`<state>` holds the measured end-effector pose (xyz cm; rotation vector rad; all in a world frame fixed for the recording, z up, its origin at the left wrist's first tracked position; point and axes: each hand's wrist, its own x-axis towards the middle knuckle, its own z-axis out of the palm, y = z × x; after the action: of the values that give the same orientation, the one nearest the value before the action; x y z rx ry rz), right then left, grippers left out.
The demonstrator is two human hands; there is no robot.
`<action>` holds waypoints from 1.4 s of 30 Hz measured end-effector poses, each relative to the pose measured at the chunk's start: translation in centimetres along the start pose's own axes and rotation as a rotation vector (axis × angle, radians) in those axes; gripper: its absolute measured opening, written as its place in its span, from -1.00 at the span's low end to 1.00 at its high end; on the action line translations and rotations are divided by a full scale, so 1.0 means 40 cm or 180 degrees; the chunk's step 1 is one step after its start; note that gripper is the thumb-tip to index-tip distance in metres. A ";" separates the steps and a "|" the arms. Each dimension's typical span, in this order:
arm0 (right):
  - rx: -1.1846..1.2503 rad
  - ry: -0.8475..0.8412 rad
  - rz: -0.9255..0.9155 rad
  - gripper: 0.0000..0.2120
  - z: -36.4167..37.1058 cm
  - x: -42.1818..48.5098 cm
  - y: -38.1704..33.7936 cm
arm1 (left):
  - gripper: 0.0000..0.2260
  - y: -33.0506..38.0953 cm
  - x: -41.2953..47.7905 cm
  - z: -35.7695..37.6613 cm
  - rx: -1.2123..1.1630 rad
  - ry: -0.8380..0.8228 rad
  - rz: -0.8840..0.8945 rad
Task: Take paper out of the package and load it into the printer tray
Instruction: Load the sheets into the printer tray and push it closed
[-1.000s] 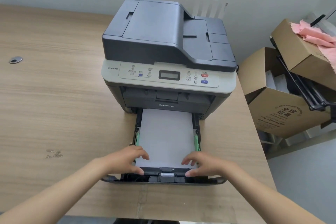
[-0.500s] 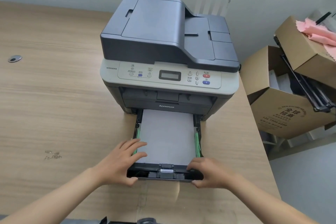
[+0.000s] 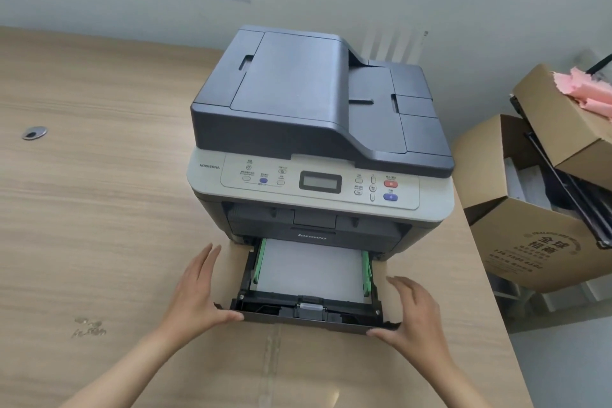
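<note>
Tray of black plastic (image 3: 261, 317), holding white paper stack (image 3: 308, 270), half out of grey printer (image 3: 314, 109).
Left hand (image 3: 198, 295) and right hand (image 3: 414, 311) press near corners, fingers straight; uneven push could jam it.

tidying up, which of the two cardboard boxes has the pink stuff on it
The upper box, tilted and propped on the lower box. The pink stuff lies on its top; the lower box is open and bears a printed logo.

Open desk (image 3: 99, 209) left of the printer (image 3: 314, 129), so you can pass there. Dead ahead, the half-out tray (image 3: 347, 321) blocks the front. Right is tight: narrow desk strip, then stacked cardboard boxes (image 3: 536, 242) just past the edge.
</note>
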<state>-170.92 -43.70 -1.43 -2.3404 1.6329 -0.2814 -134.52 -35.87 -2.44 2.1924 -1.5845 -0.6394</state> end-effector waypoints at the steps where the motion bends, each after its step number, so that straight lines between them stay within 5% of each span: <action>1: 0.0082 0.0003 0.0131 -0.04 -0.002 0.004 0.011 | 0.19 -0.001 0.011 -0.001 -0.0021 -0.0013 -0.0046; 9: 0.0960 0.0119 0.1097 0.20 -0.020 0.107 0.058 | 0.24 -0.009 0.114 -0.021 -0.0664 0.0303 -0.0586; 15: 0.1751 -0.0128 0.1150 -0.11 -0.036 0.205 0.057 | 0.11 -0.007 0.206 -0.049 -0.1381 0.0227 -0.0517; 24: 0.1988 0.0069 0.1148 -0.12 -0.005 0.201 0.077 | 0.03 -0.033 0.220 -0.043 -0.1774 -0.0059 -0.0383; 30: 0.2016 0.0621 0.1386 -0.37 0.007 0.220 0.046 | -0.32 0.003 0.232 -0.019 -0.1770 0.0594 -0.0544; 42: 0.1891 0.0742 0.1580 -0.50 0.024 0.223 0.046 | -0.45 -0.008 0.246 -0.009 -0.1426 0.0703 -0.0638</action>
<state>-169.17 -52.54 -2.90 -1.4638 1.8444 -0.8183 -131.42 -45.13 -3.79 2.0094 -1.0041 -0.7018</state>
